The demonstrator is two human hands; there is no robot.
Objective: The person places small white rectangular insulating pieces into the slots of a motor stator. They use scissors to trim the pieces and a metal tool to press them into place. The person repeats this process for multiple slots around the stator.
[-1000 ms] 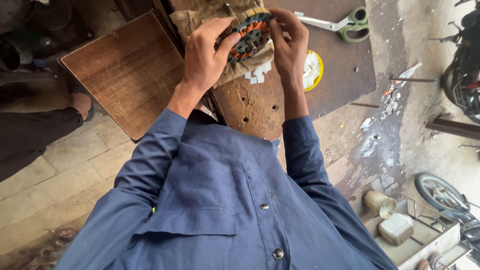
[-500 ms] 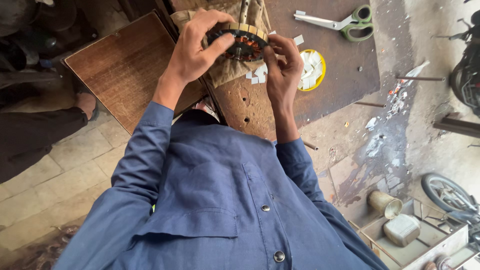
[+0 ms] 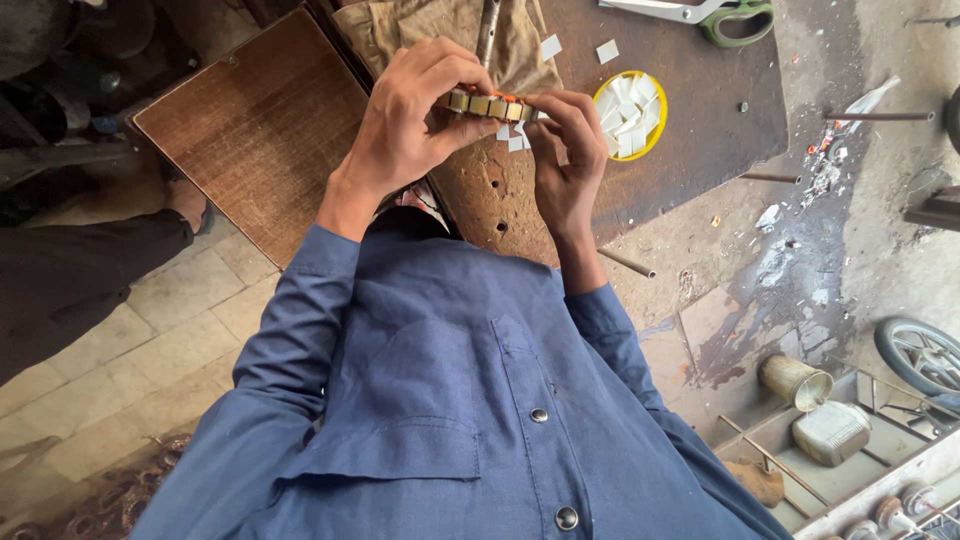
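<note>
I hold a round metal motor stator (image 3: 492,105) edge-on between both hands, above a brown work table (image 3: 690,120). My left hand (image 3: 410,125) grips its left side with the fingers curled over the top rim. My right hand (image 3: 565,160) pinches its right side from below. Copper windings that showed earlier are turned away now; only the segmented brass-coloured rim shows. A tan cloth (image 3: 440,35) lies on the table just beyond the stator.
A yellow lid (image 3: 632,115) with small white paper pieces sits right of my hands, scissors (image 3: 700,12) further back. A wooden board (image 3: 265,125) lies left. Another person's dark sleeve (image 3: 70,280) is at far left. Cans (image 3: 795,380) and a wheel (image 3: 920,350) stand on the floor at right.
The stator has been turned from face-up, windings showing, to edge-on. Both hands have come lower in the view and closer together.
</note>
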